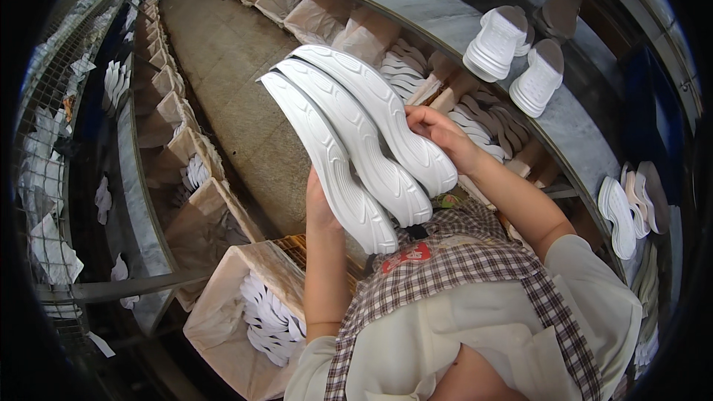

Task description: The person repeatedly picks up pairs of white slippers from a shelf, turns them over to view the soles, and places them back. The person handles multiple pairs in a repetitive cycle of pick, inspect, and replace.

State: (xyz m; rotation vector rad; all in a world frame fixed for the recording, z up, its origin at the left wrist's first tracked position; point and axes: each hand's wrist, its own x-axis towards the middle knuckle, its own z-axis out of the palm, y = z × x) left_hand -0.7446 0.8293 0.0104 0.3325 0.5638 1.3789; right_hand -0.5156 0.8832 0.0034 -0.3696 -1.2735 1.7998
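Three white moulded rubber shoe soles (356, 141), long, chunky and ribbed on the tread, were fanned in front of the chest. The left hand (321, 204) gripped them from beneath at the heels; the right hand (438, 134) closed over the upper sole's edge. Below lay a brown tiled floor (230, 67), flanked by paper-lined cardboard boxes (223, 312) of white insoles. A curved grey surface (475, 30) carried finished white slip-on shoes (512, 52).

Shoe factory, cardboard bins (223, 312) of white soles (269, 321), marble workbench (475, 15)
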